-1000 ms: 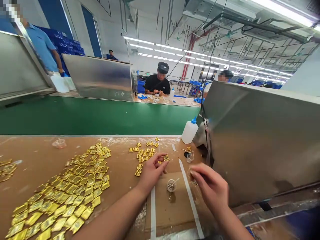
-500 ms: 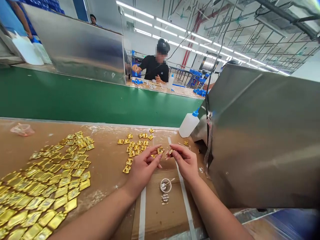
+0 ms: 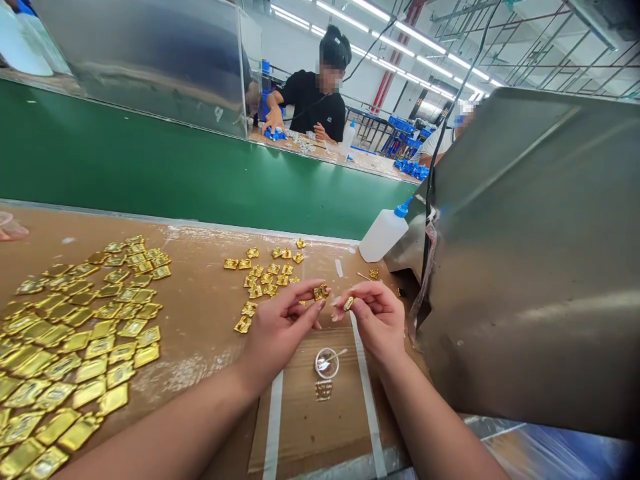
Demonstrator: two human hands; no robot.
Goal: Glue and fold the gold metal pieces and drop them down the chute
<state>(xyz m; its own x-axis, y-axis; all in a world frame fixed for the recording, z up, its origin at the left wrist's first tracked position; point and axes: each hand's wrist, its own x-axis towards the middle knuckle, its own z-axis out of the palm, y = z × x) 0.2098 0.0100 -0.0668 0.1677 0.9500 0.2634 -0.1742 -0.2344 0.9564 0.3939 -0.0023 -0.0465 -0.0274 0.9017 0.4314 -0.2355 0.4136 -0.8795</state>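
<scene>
Between thumb and fingers, my left hand pinches a small gold piece with a raised pattern. A smaller oval gold piece is pinched in my right hand, a short gap away from the first. Below the hands stands a small round cup with clear contents and a cotton swab leaning across its rim. A wet, shiny patch lies just in front of the cup on the cardboard sheet.
Many flat gold plates cover the table's left side. Smaller gold pieces lie behind my left hand. A white bottle with blue nozzle stands beside a metal panel at right. A green belt crosses behind; a co-worker sits beyond.
The camera view has shifted and tilted. My right hand has turned a little, so the oval gold piece shows more of its face. Both hands keep their pinch.
</scene>
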